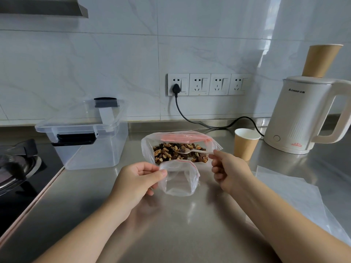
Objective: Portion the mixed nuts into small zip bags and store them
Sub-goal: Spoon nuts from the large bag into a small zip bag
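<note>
A large clear zip bag (148, 147) lies open on the steel counter, with mixed nuts (167, 153) inside it. My left hand (138, 179) pinches the rim of a small empty zip bag (180, 179) with a red seal line and holds its mouth open, just in front of the large bag. My right hand (229, 171) grips the handle of a white plastic spoon (191, 151). The spoon's bowl reaches into the large bag over the nuts, with a few pieces on it.
A clear lidded storage box (91, 137) stands at the left, beside a gas stove (17, 164). A paper cup (246, 144) and a white kettle (302, 114) with a cup on top stand at the right. Flat plastic bags (296, 198) lie at the right front.
</note>
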